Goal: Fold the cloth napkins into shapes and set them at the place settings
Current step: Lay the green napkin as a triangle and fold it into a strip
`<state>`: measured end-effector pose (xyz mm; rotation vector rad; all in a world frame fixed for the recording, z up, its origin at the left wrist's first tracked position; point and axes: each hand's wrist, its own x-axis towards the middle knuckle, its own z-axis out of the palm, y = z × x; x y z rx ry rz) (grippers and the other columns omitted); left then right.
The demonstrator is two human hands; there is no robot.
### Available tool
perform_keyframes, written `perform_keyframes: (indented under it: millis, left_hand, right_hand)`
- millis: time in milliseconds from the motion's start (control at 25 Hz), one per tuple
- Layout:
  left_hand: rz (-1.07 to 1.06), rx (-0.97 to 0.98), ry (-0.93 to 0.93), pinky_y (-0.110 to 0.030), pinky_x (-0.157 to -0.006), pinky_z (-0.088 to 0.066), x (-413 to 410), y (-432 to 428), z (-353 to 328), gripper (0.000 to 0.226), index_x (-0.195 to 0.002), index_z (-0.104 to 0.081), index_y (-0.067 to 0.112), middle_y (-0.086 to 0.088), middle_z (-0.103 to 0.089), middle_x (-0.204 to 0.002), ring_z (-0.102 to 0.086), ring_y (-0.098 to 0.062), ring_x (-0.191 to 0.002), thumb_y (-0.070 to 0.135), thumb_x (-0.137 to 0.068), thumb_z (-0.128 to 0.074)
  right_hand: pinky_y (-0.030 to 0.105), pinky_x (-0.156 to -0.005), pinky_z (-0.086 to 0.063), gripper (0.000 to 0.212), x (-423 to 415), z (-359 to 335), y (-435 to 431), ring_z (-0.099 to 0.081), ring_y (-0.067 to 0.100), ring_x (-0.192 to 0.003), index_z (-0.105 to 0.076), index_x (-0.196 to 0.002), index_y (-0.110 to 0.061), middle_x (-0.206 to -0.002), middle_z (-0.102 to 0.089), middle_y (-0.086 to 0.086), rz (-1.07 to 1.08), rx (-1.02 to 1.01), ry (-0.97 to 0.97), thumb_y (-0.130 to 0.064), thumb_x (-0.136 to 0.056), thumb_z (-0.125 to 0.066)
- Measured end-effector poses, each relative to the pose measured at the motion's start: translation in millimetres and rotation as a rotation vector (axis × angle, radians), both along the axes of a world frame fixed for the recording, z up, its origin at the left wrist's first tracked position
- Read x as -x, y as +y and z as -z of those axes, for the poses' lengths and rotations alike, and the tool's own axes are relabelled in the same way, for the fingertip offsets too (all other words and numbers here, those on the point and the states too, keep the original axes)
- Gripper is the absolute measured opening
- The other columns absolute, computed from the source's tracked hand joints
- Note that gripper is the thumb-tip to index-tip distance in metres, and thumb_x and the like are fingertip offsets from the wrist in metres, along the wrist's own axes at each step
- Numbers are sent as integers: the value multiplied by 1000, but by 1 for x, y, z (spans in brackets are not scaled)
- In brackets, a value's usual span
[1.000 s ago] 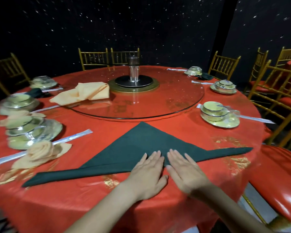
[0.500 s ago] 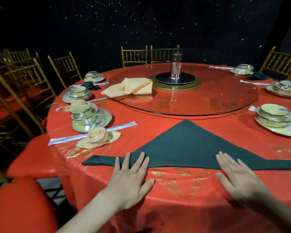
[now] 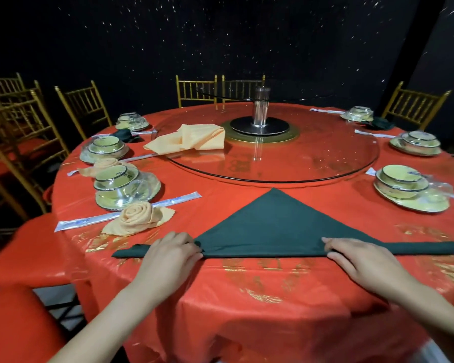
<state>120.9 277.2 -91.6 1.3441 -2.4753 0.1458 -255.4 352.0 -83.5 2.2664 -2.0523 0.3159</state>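
Green cloth napkin (image 3: pixel 273 226), dark and folded into a wide flat triangle: is lying on the near part of the table, its point aiming at the turntable, its long folded edge running along the side nearest the person; the left tip is sticking out past the left hand, the right tip is running toward the right border of the view
Left hand (image 3: pixel 168 258): is lying knuckles-up at the long edge, left of the middle, fingers curled and pinching the fold
Right hand (image 3: pixel 362 260): is lying likewise right of the middle, well apart from the left one, fingertips (image 3: pixel 328 243) curled onto the fold and thumb at its near side, pinching it
Red shiny tablecloth with gold print (image 3: pixel 247 318): is covering the round table and hanging over its near rim
Round glass turntable (image 3: pixel 325 163): is sitting at the table's centre with a metal post (image 3: pixel 260 111) standing on its hub
Peach cloth napkin (image 3: pixel 194 138), loosely folded: is lying on the turntable's left part
Peach rose-shaped napkin (image 3: pixel 139 217): is sitting just left of the green one, touching a long white wrapped packet (image 3: pixel 89 220)
Film-wrapped stack of pale bowl and plate (image 3: pixel 123 187): is standing just behind the rose; a similar stack (image 3: pixel 409 191) is standing to the right, well apart from the green napkin
Gold slatted chairs (image 3: pixel 84 106): are standing round the far side
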Motion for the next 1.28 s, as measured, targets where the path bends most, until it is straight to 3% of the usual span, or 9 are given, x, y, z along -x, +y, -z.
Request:
perform_keyframes:
  millis: [160,400,560,680,800,880,1000,1120,1280]
  left_hand:
    - [-67,-92,-33,-34,-73,-44,-2,-1,-9,35,-89,-67,27,8,-68,-89,-62,-21,-90,45,-91,-37]
    - [-207,-163,-52,-35,-84,-45,11,-19,-14,25,-115,-56,28,4,-59,-111,-57,-22,-106,34,-91,-54]
    - [180,-126,121,-33,-107,-35,69,-4,-8,41,-128,-54,22,2,-49,-139,-42,-21,-130,15,-91,-41]
    - [306,-174,18,-31,-117,-5,134,21,-3,66,-147,-29,16,-1,-21,-156,-16,-15,-144,48,-90,-16]
    - [277,-146,-65,-28,-112,6,161,29,5,89,-149,-19,15,-2,-16,-158,-10,-14,-145,60,-75,5]
    - [274,-147,-60,-27,-113,6,163,26,13,91,-150,-16,18,2,-13,-158,-7,-10,-145,62,-75,10]
    - [295,-163,-50,-26,-111,10,160,22,20,95,-151,-14,22,8,-4,-157,-2,-7,-145,71,-76,18]
    - [312,-188,-48,-25,-109,15,158,21,21,107,-151,-13,22,13,2,-152,1,-6,-145,72,-66,27]
    - [341,-212,-13,-22,-108,17,158,19,21,110,-151,-10,25,15,3,-153,10,2,-140,75,-62,30]
  right_hand:
    - [29,-82,-45,15,3,-2,-6,-58,11,-99,-54,-83,-36,-88,-53,-23,-101,-73,-98,-29,-96,-49]
    - [33,-77,-42,12,-5,0,-22,-56,17,-89,-49,-86,-29,-83,-53,-14,43,2,-134,-34,-88,-60]
    - [36,-82,-43,23,-8,2,-22,-54,16,-88,-46,-75,-35,-79,-50,-17,34,6,-191,-28,-84,-66]
    - [36,-82,-44,15,-12,3,-22,-56,19,-90,-54,-76,-29,-83,-53,-17,40,53,-206,-26,-83,-67]
    - [34,-98,-39,44,-16,7,-16,-56,19,-113,-63,-109,-23,-115,-62,-11,41,31,-166,-54,-91,-37]
    - [26,-115,-14,102,-11,15,-8,-26,9,-140,-36,-143,-23,-148,-28,-15,17,-69,-103,-79,-73,13]
    - [23,-112,10,125,21,21,9,8,4,-143,-3,-151,-25,-152,5,-17,120,-196,-52,-79,-47,39]
    - [26,-114,7,115,63,20,23,9,5,-143,0,-151,-21,-158,5,-7,278,-237,-45,-84,-57,25]
    - [29,-117,3,64,89,17,37,7,5,-144,-1,-151,-20,-158,4,-6,440,-293,-8,-52,-98,-14]
